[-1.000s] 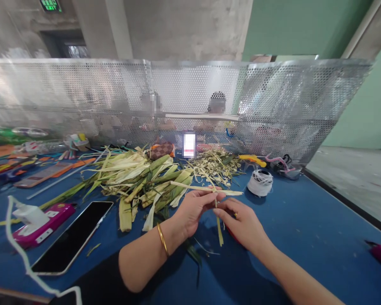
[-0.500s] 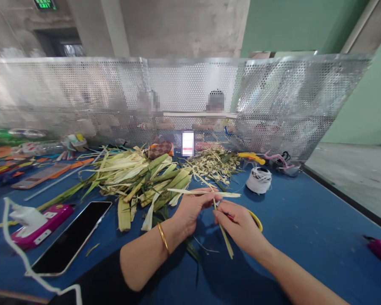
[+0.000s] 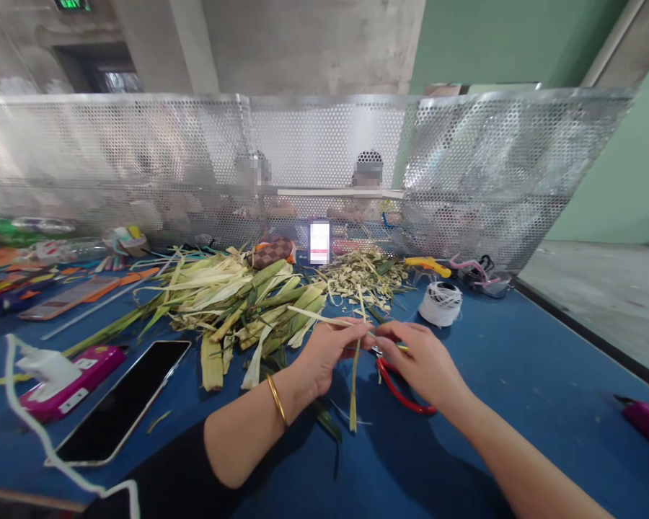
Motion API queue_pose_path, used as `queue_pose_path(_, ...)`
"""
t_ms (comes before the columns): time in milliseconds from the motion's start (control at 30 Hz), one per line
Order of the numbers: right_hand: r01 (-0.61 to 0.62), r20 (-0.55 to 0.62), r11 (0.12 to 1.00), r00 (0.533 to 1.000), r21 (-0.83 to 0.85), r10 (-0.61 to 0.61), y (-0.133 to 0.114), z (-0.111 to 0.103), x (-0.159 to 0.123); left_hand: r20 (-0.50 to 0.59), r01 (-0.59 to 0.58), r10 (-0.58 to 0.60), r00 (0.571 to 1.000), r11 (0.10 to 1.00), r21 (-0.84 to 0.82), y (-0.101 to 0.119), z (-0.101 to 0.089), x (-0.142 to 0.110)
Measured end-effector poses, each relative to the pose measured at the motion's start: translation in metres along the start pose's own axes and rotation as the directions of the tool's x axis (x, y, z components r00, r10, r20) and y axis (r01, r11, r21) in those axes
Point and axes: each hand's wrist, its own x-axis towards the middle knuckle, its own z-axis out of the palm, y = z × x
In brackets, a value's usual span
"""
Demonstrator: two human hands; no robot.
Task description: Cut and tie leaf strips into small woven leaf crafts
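Observation:
My left hand (image 3: 338, 353) pinches crossed pale strips of dried corn husk where they meet. One husk strip (image 3: 353, 393) hangs down below the fingers, and another sticks out to the upper left. My right hand (image 3: 419, 357) is closed just to the right, its thumb and fingertips pinching the end of a strip close to the left fingertips. A pair of scissors (image 3: 403, 400) with a red and yellow handle shows under the right hand, apparently hooked in its fingers; the blades are mostly hidden. Left of the hands lies a heap of husks (image 3: 238, 303).
White string spool (image 3: 440, 304) stands right of the husk scraps (image 3: 365, 277). A phone (image 3: 122, 404) and a purple power strip (image 3: 73, 382) with a plug and white cable lie left. A perforated metal screen (image 3: 324, 137) crosses the back, people behind it. Yellow-handled tool (image 3: 428, 267) lies near it.
The hanging strip has swung from the lower right to nearly straight down. My right hand has turned, its grip shifting to a sideways strip, and the scissors' red handle now shows below it.

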Motion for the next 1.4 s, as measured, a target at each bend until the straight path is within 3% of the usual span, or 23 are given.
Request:
queue_pose_path(67, -0.032, 0.101, 0.999, 0.994, 0.04, 0.028, -0.002, 0.002, -0.001, -0.032, -0.037, 0.04, 0.999, 0.996, 0.076, -0.002, 0.001, 0.001)
queue_pose_path(233, -0.099, 0.149, 0.983, 0.986, 0.157, 0.075, -0.011, 0.001, -0.004, -0.08, -0.115, 0.13, 0.988, 0.978, 0.174, -0.006, 0.0, 0.004)
queue_pose_path(400, -0.243, 0.159, 0.924, 0.966, 0.296, 0.203, -0.005, -0.002, 0.002, -0.007, -0.042, 0.043, 0.999, 0.986, 0.162, -0.004, 0.0, 0.002)
queue_pose_path(500, -0.329, 0.166, 0.812, 0.944, 0.481, 0.284, -0.001, -0.001, 0.005, 0.096, -0.008, -0.006, 0.995, 0.99, 0.142, -0.004, 0.003, -0.002)
queue_pose_path(600, -0.426, 0.26, 0.583, 0.9, 0.692, 0.35, -0.003, 0.002, 0.004, 0.163, -0.002, -0.025, 0.986, 0.986, 0.164, -0.006, 0.006, -0.005)
queue_pose_path(667, -0.444, 0.264, 0.493, 0.881, 0.748, 0.393, -0.005, 0.005, 0.001, 0.178, -0.014, -0.021, 0.984, 0.982, 0.19, -0.007, 0.007, -0.005)
queue_pose_path(733, -0.416, 0.194, 0.538, 0.886, 0.733, 0.421, -0.006, 0.007, 0.0, 0.175, -0.009, -0.026, 0.984, 0.98, 0.197, -0.008, 0.008, -0.006)
queue_pose_path(833, -0.339, 0.046, 0.729, 0.919, 0.594, 0.391, -0.003, 0.008, 0.001, 0.114, 0.038, -0.054, 0.992, 0.989, 0.142, -0.008, 0.008, -0.005)
queue_pose_path(933, -0.297, 0.02, 0.826, 0.945, 0.479, 0.328, 0.003, 0.01, 0.003, 0.056, 0.076, -0.078, 0.995, 0.996, 0.041, -0.007, 0.006, -0.004)
queue_pose_path(1100, -0.309, 0.141, 0.845, 0.951, 0.436, 0.275, 0.008, 0.013, 0.003, 0.001, 0.062, -0.062, 0.998, 0.998, -0.026, -0.009, 0.004, -0.001)
queue_pose_path(1300, -0.305, 0.148, 0.853, 0.952, 0.423, 0.267, 0.003, 0.015, 0.001, -0.132, 0.002, -0.009, 0.991, 0.999, -0.052, -0.014, 0.006, 0.0)
queue_pose_path(1400, -0.313, 0.155, 0.82, 0.95, 0.478, 0.272, 0.003, 0.016, 0.001, -0.135, 0.002, -0.015, 0.991, 0.995, -0.095, -0.017, 0.008, -0.001)
